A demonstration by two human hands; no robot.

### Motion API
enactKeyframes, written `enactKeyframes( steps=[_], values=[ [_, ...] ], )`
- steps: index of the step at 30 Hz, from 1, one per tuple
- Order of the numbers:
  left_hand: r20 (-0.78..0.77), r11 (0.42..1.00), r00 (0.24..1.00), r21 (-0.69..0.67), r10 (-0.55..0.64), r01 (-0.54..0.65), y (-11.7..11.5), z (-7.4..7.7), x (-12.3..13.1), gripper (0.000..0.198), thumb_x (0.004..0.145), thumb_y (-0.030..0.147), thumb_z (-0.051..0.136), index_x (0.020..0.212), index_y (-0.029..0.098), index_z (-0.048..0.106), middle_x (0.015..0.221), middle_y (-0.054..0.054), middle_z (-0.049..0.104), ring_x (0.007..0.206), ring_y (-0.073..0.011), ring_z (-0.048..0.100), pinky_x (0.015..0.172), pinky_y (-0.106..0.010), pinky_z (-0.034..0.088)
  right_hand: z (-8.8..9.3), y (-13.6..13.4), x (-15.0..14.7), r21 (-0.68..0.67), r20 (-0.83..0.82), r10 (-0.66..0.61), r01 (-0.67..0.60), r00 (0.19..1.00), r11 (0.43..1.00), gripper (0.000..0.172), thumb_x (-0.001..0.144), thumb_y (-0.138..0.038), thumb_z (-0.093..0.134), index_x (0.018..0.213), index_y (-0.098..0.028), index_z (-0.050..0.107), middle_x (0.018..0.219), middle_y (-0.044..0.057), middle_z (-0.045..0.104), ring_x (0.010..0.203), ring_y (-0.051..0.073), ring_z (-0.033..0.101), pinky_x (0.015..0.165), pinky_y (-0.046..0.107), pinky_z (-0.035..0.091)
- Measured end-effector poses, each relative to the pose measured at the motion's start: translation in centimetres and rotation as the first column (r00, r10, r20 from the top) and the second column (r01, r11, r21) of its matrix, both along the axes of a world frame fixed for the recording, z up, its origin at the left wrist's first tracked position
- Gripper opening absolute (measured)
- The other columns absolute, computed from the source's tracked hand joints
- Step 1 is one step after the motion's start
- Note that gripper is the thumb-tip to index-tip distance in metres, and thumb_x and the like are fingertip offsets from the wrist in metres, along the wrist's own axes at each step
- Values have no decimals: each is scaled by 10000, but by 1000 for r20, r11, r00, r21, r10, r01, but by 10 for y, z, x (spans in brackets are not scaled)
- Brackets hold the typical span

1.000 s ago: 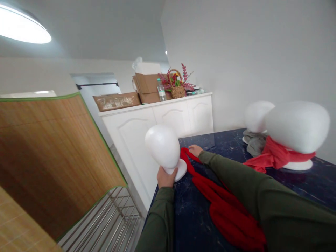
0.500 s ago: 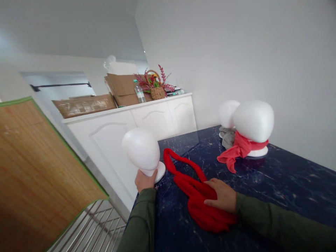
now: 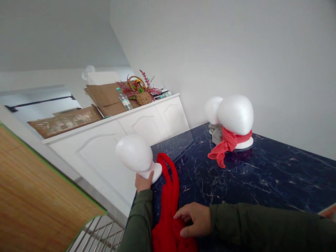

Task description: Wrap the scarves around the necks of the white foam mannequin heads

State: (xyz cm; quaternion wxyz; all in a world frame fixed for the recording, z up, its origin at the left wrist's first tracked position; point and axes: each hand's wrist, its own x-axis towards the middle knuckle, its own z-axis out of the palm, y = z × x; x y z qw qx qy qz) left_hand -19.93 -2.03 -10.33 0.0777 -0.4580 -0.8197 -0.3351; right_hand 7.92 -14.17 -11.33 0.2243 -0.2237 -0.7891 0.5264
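My left hand (image 3: 144,181) is closed round the neck of a white foam mannequin head (image 3: 134,153), which stands tilted at the table's left edge. A red scarf (image 3: 168,196) lies in long folds beside it, running from the head's base toward me; its near end leaves the picture. My right hand (image 3: 194,218) is over the bunched near part of the scarf, fingers bent, with a gap between thumb and fingers. Its fingertips are at the cloth.
Farther back on the dark blue marbled table (image 3: 262,178) stand two white foam heads, one with a coral scarf (image 3: 227,140), the other with a grey cloth (image 3: 216,134). Left are a bamboo mat (image 3: 39,196) and a metal rack (image 3: 98,232). A white cabinet (image 3: 105,143) stands behind.
The red scarf has shifted left and toward me, its loop narrower. My right hand has moved left and nearer with it, fingers now more bent. The left hand stays on the head's neck.
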Motion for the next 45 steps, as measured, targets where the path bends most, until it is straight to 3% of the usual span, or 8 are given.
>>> enactKeyframes(
  steps=[9, 15, 21, 25, 27, 30, 35, 45],
  values=[
    [30, 998, 999, -63, 25, -23, 4, 2, -9, 886, 630, 615, 486, 1230, -14, 312, 1120, -283, 510, 1065, -392, 473, 858, -465, 377, -10, 12, -5, -39, -66, -45, 43, 997, 998, 429, 659, -343, 610, 1038, -142, 597, 958, 78, 624, 877, 181, 585, 729, 237, 466],
    [84, 998, 996, -56, 28, -24, -2, 0, -10, 1026, 588, 597, 544, 1296, -51, 179, 1240, -298, 404, 1123, -382, 430, 916, -435, 358, -4, 38, -1, 271, -183, -310, 352, 933, 896, 211, 689, -202, 534, 866, -158, 639, 799, 37, 632, 704, 124, 577, 639, 211, 449],
    [148, 999, 989, 30, 23, -28, -23, -9, -12, 1050, 574, 585, 567, 1312, -40, 158, 1302, -296, 323, 1180, -386, 358, 956, -446, 331, 14, 105, 89, 395, -482, -726, 861, 491, 320, 214, 771, -241, 426, 870, -133, 582, 785, 73, 579, 719, 152, 529, 705, 286, 438],
    [225, 998, 974, 69, -29, 14, -36, -19, -15, 1025, 581, 557, 584, 1324, 3, 148, 1337, -262, 288, 1219, -347, 316, 1003, -412, 291, 15, 139, 193, 282, -503, -864, 942, -15, -180, 339, 766, -279, 409, 1011, -76, 526, 945, 144, 558, 898, 221, 498, 824, 362, 391],
    [279, 997, 959, 73, -41, 21, -41, -21, -15, 1016, 588, 538, 594, 1328, 14, 134, 1342, -262, 276, 1230, -335, 302, 1010, -409, 282, 12, 152, 233, 258, -351, -909, 910, -225, -325, 440, 753, -261, 410, 1125, -31, 456, 1088, 199, 504, 1051, 271, 426, 904, 424, 320],
    [336, 997, 941, 82, -33, 6, -48, -17, -11, 997, 598, 503, 609, 1332, 34, 123, 1332, -266, 290, 1232, -323, 304, 1014, -414, 272, 6, 165, 263, 273, -26, -951, 913, -309, -304, 495, 770, -274, 388, 1165, 24, 412, 1223, 268, 387, 1182, 328, 297, 939, 509, 233],
    [385, 973, 923, 215, -6, -83, -66, -8, 1, 924, 584, 431, 640, 1314, 65, 206, 1262, -233, 395, 1178, -327, 381, 989, -456, 298, 4, 183, 262, 266, 138, -979, 958, -150, -109, 504, 758, -292, 414, 1151, 23, 439, 1197, 268, 434, 1193, 343, 305, 964, 528, 160],
    [-46, 836, 965, 490, -258, 247, -97, 22, 80, 415, 698, 408, 500, 1016, 142, 519, 902, -88, 596, 784, -214, 585, 744, -396, 486, 10, 193, 265, -53, 61, -984, 984, -169, -172, 591, 779, -292, 405, 1298, -51, 258, 1072, 139, 573, 1078, 236, 480, 1010, 412, 202]
  ],
)
